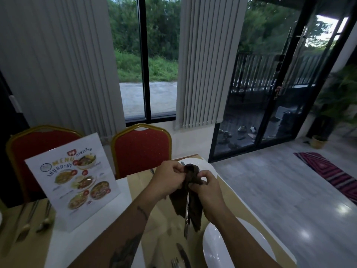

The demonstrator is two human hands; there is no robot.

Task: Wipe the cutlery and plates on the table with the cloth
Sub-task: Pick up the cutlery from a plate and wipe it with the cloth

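You have a piece of cutlery (186, 213) hanging handle-down out of the brown cloth (190, 192), its working end hidden in the folds between your hands (so whether it is a spoon, fork or knife cannot be told). Your left hand (167, 179) has its fingers closed on the top of the cloth, and your right hand (207, 192) is pinched on the cloth just beside it, thumb on top. To wipe well, clamp the wrapped end firmly with the left fingers and draw the right fingers down the stem toward the free tip below them, twisting a little. Keep the loose cloth tail off the near plate (228, 248) under your right wrist. The far plate (204, 167) lies just beyond your fingertips, and a knife (183, 255) and fork (174, 263) wait on the table (139, 190) below your wrists.
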